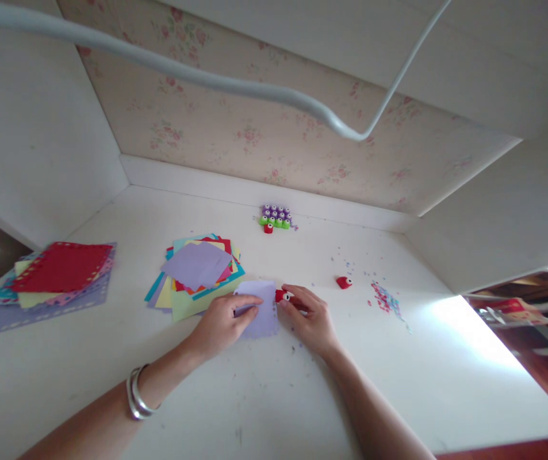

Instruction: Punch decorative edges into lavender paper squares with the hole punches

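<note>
A lilac sheet of paper (pixel 260 327) lies on the white desk in front of me, with small punched holes along its right edge. My left hand (pixel 226 322) grips the sheet's left side, thumb and fingers on the paper. In my right hand (pixel 310 318) is a small red craft punch (pixel 283 296) with a white round button, set at the sheet's right edge. Another red punch (pixel 344 282) rests on the desk to the right. Whether the paper sits fully inside the held punch's slot is hidden by my fingers.
A stack of coloured paper (pixel 197 263) lies left of the sheet. Farther left is a pile of papers with punched edges (pixel 63 265). Several purple and green punches (pixel 276 216) stand by the back wall. Confetti bits (pixel 385 299) lie at right. A white cable (pixel 235 86) crosses above.
</note>
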`<state>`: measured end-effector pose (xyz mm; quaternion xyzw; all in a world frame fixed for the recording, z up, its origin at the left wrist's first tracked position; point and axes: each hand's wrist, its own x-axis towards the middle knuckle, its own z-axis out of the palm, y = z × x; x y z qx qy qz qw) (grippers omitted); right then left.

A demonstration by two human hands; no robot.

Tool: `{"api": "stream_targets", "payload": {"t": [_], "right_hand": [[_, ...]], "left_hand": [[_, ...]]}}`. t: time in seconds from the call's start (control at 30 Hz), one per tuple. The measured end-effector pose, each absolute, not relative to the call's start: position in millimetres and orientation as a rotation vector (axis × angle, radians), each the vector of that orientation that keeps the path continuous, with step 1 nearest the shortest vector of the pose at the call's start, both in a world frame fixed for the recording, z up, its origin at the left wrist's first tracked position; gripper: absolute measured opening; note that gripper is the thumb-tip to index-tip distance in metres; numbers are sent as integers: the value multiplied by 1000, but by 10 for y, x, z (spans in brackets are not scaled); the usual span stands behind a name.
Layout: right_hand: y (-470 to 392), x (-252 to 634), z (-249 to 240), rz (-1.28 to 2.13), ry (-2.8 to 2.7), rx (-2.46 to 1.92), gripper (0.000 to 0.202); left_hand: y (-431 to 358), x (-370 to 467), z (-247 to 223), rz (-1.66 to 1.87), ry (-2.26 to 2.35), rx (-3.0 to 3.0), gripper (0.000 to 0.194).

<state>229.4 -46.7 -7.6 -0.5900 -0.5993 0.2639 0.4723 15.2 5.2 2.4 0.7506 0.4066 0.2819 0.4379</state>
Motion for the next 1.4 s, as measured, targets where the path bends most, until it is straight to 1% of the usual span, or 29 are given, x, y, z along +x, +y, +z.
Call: {"api": "stream_targets", "payload": {"t": [0.23,0.8,1.4], "right_hand": [[-461,2290,-71,744,-1397,-1467,26],[-422,2353,-160,888,-1211,-1443,33],[-441,2349,-119,756,-1387,-1457,25]], "left_hand": [[51,151,19,697,1018,1852,23],[78,142,19,629,1013,1757,26],[92,138,24,592,1041,1695,29]]}}
